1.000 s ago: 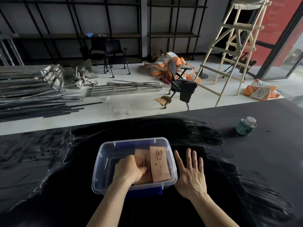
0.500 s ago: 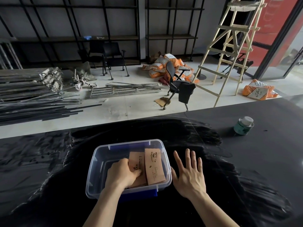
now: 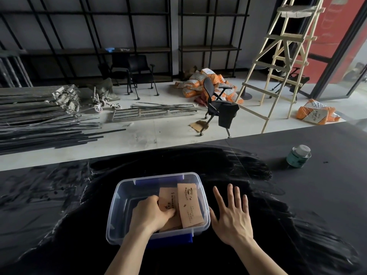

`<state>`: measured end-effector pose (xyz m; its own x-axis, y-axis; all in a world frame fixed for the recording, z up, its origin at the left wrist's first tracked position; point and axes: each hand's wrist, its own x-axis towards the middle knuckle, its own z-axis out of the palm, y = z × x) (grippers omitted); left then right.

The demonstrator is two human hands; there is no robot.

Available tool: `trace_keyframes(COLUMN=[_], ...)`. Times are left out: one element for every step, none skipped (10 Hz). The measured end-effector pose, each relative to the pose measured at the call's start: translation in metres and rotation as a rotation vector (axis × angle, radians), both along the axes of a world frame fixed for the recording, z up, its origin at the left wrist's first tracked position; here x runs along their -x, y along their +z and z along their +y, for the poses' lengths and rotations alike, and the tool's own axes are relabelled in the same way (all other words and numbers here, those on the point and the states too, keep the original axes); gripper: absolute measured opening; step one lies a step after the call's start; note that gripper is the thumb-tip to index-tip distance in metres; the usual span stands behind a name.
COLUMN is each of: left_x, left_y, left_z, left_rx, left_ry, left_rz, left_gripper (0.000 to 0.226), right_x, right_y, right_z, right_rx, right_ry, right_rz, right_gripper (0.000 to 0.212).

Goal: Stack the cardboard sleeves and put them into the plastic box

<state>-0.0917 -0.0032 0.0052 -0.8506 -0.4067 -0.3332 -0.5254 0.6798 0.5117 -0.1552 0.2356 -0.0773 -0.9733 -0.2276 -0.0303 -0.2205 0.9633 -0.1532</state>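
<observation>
A clear plastic box (image 3: 119,197) with blue latches stands on the black table in front of me. Inside it lie brown cardboard sleeves: one printed sleeve (image 3: 189,205) leans along the right wall, and a stack (image 3: 167,197) lies beside it to the left. My left hand (image 3: 150,216) reaches into the box, its fingers closed on the lower part of the stack. Just outside the box's right wall, my right hand (image 3: 233,217) rests flat on the table with fingers spread, holding nothing.
A small teal can (image 3: 297,156) with a white lid stands on the table at the far right. The table's far edge runs across the view; beyond it are metal bars, chairs, orange bags and a wooden ladder on the floor.
The hands hold the same pose; the left hand has pressed slightly deeper onto the sleeves. The view has shifted a little, so the box appears further left.
</observation>
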Motion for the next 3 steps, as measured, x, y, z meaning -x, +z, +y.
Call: trace_keyframes(left_x=[0.000,-0.002,-0.011], left_y=[0.000,0.008,0.021], left_z=[0.000,-0.003,-0.007], left_rx=[0.023,0.126,0.200], left_ry=[-0.018,-0.004,0.030], left_rz=[-0.025,0.003,0.135], left_gripper=[0.049,0.057,0.064], right_x=[0.002,0.002,0.008], right_y=[0.000,0.002,0.015], right_z=[0.001,-0.001,0.001], right_rx=[-0.009,-0.038,-0.024], right_ry=[-0.005,0.014,0.003], right_rz=[-0.016,-0.058,-0.109], right_gripper=[0.101,0.104,0.092])
